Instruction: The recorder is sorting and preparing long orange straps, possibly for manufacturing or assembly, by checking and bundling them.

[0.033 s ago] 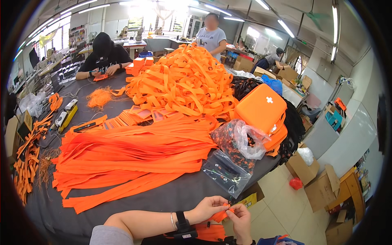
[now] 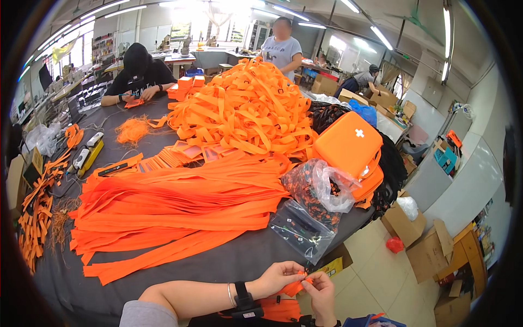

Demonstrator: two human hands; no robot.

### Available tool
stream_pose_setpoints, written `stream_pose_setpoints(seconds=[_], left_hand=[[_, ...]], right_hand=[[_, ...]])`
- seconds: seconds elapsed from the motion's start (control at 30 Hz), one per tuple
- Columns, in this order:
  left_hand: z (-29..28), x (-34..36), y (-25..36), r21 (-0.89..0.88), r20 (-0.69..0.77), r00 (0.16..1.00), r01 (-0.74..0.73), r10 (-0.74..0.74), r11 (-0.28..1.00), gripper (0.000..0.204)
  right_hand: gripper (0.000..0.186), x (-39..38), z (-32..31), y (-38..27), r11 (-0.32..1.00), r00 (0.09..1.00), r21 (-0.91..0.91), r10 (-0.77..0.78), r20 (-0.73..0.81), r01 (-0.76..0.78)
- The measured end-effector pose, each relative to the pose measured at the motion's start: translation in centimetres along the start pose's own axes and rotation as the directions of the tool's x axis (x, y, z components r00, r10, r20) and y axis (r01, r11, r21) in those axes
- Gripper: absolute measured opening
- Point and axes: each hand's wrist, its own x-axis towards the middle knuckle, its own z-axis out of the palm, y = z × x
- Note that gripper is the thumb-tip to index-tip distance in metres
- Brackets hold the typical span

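Long orange strips [image 2: 180, 204] lie on dark bench [image 2: 229, 256]. Left hand [image 2: 277, 279]: fingers pinched together on small orange piece [image 2: 294, 288], held between hands near bench edge. Right hand [image 2: 322, 294]: fingers pinching same piece.

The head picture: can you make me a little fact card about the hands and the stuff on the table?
Left hand: pinches a small orange piece
Right hand: at the same piece, close to the left hand
Table: dark top
Nearest pile: long orange strips
Behind the strips: big tangled heap, orange too
Right side: orange case with a white cross
Near the case: stuffed bag, clear pouch
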Motion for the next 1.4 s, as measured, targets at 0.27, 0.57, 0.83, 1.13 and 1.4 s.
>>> stream_pose_setpoints(seconds=[0.27, 0.57, 0.83, 1.13, 1.4], left_hand=[[0.1, -0.1, 0.2, -0.011, -0.008, 1.000, -0.019, 0.019, 1.000, 0.020], [0.3, -0.3, 0.4, -0.031, -0.013, 0.999, -0.036, 0.035, 0.999, 0.019], [0.3, -0.3, 0.5, -0.056, -0.015, 0.999, -0.032, 0.031, 0.998, 0.019], [0.7, 0.0, 0.7, 0.028, -0.015, 0.998, -0.063, 0.064, 0.998, 0.017], [0.5, -0.6, 1.0, 0.038, -0.133, 0.988, -0.073, 0.077, 0.997, 0.011]], right_hand=[[0.016, -0.1, 0.2, -0.4, 0.999, 1.000, 0.028, 0.022, 0.009, -0.022], [0.016, -0.1, 0.0, 0.0, 0.999, 1.000, 0.033, 0.016, -0.006, -0.015], [0.012, 0.1, -0.1, 0.2, 0.997, 0.999, 0.076, 0.033, -0.013, -0.032], [0.010, 0.1, -0.5, -0.1, 0.991, 0.996, 0.106, 0.087, -0.001, -0.087], [0.007, 1.5, -0.2, 0.1, 0.983, 0.987, 0.122, 0.128, 0.095, -0.139]])
